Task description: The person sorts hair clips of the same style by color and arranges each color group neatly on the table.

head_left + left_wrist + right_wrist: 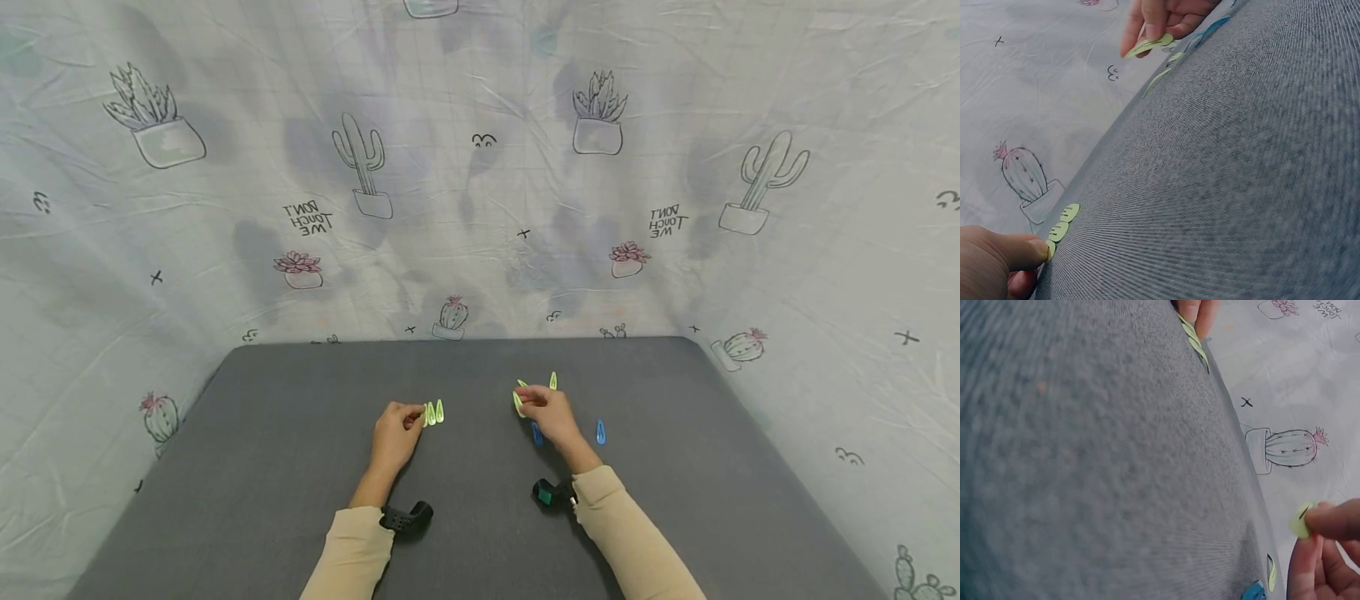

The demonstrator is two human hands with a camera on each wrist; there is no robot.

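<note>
My left hand (396, 435) pinches the leftmost yellow-green snap hair clip (1050, 250) between thumb and finger at the grey tabletop. Two more yellow-green hair clips (440, 411) lie right beside it, side by side in a short row. Over on the right, my right hand (553, 414) holds another yellow-green hair clip (1300, 520) by its wide end, raised off the surface. Behind that hand lie a yellow-green clip (553, 381) and a second one (522, 383), partly hidden. A blue hair clip (537, 433) sits just below the right hand, partly covered by it.
Farther right, another blue hair clip (601, 432) lies on the grey table (480, 533). A pale curtain (480, 208) printed with cacti hangs behind the table and along both sides. Each wrist wears a black strap device (407, 518).
</note>
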